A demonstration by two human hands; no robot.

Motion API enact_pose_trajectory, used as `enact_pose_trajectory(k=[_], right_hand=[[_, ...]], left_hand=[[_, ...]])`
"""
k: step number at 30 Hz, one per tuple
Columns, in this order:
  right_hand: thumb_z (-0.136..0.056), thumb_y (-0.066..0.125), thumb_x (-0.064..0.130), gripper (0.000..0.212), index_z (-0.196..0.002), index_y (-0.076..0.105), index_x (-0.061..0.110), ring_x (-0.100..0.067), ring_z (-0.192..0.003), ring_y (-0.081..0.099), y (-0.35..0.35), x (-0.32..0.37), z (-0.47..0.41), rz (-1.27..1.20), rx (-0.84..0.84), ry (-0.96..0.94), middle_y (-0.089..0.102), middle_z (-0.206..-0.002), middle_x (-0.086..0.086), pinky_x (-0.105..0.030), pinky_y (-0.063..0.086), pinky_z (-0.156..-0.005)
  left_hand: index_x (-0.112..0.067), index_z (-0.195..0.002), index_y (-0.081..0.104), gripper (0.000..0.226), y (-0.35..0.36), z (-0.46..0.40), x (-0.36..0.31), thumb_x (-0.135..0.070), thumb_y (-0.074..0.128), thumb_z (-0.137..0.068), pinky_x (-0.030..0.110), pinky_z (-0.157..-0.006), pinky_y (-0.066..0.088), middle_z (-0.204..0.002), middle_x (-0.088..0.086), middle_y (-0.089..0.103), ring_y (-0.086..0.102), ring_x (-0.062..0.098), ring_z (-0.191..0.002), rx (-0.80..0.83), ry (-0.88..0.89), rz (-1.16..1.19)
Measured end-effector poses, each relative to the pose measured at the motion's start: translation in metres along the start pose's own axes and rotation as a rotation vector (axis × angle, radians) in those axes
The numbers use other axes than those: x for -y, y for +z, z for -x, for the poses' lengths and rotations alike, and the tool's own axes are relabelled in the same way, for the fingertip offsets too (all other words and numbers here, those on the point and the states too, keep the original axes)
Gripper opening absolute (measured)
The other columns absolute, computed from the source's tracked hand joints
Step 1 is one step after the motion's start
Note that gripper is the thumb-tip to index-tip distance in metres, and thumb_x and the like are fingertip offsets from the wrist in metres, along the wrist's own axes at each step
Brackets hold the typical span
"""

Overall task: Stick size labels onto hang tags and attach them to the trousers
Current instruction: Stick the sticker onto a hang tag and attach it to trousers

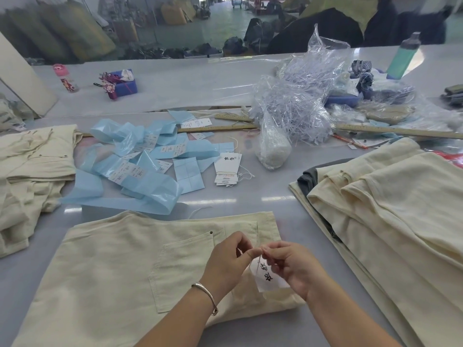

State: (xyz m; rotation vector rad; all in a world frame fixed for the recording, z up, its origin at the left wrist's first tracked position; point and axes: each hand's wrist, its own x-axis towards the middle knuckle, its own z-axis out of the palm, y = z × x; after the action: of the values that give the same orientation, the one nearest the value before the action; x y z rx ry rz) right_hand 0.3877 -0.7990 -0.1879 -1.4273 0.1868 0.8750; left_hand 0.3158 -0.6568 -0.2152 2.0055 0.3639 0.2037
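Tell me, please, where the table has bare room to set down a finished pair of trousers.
Bare table lies between the front trousers, the hang tags and the right stack. Backing strips and the bag of ties crowd the middle.

Bare table (250, 199) runs as a strip between the cream trousers (120, 266) in front and the tangle of blue label strips (140, 161) behind, giving a hand a passage across. On the right a stack of folded trousers (390, 204) walls that side, and on the left a rumpled pile of cream garments (32, 171) closes it. Farther back, a crumpled plastic bag (298, 106) and a long wooden ruler (395, 130) bar the way, while the table's far left part lies open around a small bottle (65, 77).
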Motion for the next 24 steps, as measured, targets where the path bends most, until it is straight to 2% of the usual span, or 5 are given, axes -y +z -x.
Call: enact_pose_trajectory(k=[8, 11, 15, 20, 24], right_hand=[[-0.073, 0.075, 0.016, 0.018, -0.085, 0.064, 0.026, -0.009, -0.081, 0.059, 0.064, 0.01, -0.013, 0.921, -0.185, -0.64, 0.065, -0.086, 0.012, -0.02, 0.043, -0.069], [-0.076, 0.074, 0.043, 0.08, -0.142, 0.036, 0.021, -0.017, -0.136, 0.033, 0.107, -0.004, -0.039, 1.387, 0.043, -0.627, 0.039, -0.146, 0.004, -0.03, 0.033, -0.106], [-0.071, 0.068, 0.066, 0.121, -0.153, -0.007, 0.019, -0.022, -0.149, -0.002, 0.146, -0.014, -0.076, 1.751, 0.063, -0.488, -0.002, -0.162, -0.003, -0.043, 0.007, -0.12], [-0.061, 0.065, 0.077, 0.126, -0.152, 0.006, 0.012, -0.025, -0.143, 0.018, 0.158, -0.027, -0.094, 1.806, -0.12, -0.334, 0.021, -0.154, -0.006, -0.051, 0.008, -0.117], [-0.06, 0.063, 0.079, 0.096, -0.132, 0.036, 0.021, -0.021, -0.128, 0.038, 0.165, -0.037, -0.092, 1.819, -0.257, -0.407, 0.045, -0.134, 0.001, -0.043, 0.022, -0.11]], left_hand=[[-0.026, -0.065, 0.054, 0.026, -0.099, 0.013, 0.056, -0.028, 0.072, -0.084, 0.012, -0.057, 0.035, -0.067, -0.011, 0.057, 0.052, 0.002, -0.064, -0.19, -0.209, -0.252], [-0.028, -0.063, 0.058, 0.022, -0.161, 0.034, 0.098, -0.021, 0.073, -0.078, 0.012, -0.057, 0.035, -0.07, -0.009, 0.059, 0.057, 0.011, -0.072, -0.243, -0.369, -0.341], [-0.028, -0.075, 0.065, 0.012, -0.229, 0.064, 0.143, -0.017, 0.07, -0.073, 0.029, -0.082, 0.045, -0.094, -0.001, 0.064, 0.058, 0.023, -0.099, -0.329, -0.5, -0.417], [-0.029, -0.128, 0.049, 0.073, -0.283, 0.097, 0.188, -0.064, 0.071, -0.068, 0.037, -0.101, 0.038, -0.135, 0.0, 0.044, 0.037, 0.026, -0.128, -0.369, -0.67, -0.784], [-0.014, -0.138, 0.031, 0.097, -0.29, 0.109, 0.202, -0.064, 0.075, -0.067, 0.04, -0.098, 0.04, -0.142, 0.01, 0.041, 0.039, 0.031, -0.132, -0.422, -0.744, -0.599]])
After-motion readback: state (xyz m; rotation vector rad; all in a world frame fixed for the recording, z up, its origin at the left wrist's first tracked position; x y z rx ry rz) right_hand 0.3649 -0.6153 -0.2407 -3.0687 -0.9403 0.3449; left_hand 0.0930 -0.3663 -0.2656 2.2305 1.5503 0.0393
